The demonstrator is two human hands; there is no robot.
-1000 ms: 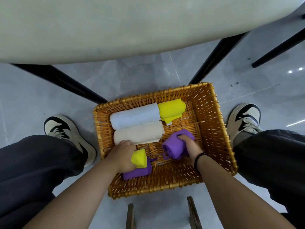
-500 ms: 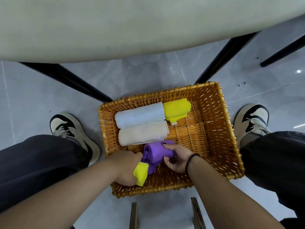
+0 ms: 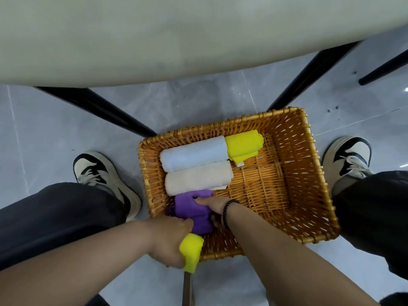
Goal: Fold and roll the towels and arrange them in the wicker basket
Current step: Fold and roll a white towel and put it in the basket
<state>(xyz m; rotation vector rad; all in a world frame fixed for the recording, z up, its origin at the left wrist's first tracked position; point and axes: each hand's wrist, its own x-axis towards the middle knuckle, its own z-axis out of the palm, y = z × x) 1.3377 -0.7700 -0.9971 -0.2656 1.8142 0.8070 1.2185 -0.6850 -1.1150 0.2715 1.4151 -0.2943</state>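
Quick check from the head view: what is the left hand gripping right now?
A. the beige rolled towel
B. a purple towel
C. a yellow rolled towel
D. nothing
C: the left hand grips a yellow rolled towel at the wicker basket near edge.

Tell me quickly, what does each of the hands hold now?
Left hand: grips the yellow roll.
Right hand: grips the purple towel.

Both hands (image 3: pixel 212 206) on purple towel (image 3: pixel 189 208) in wicker basket (image 3: pixel 309 173); left hand (image 3: pixel 170 241) apparently gripping yellow roll (image 3: pixel 191 251).
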